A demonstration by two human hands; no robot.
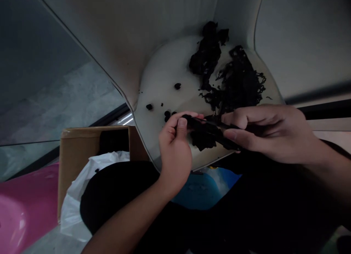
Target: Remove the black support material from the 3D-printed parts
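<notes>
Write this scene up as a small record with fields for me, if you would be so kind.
Left hand: the left hand pinches one end of a dark stringy clump.
Right hand: the right hand grips the same clump between thumb and fingers.
Things: dark stringy heaps and small dark lumps lie in a pale curved-walled tub.
Rest: a cardboard box holding a white plastic bag, a pink basin, and a blue plastic item.

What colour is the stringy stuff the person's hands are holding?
The stringy clump is black, best seen in the head view.
</notes>
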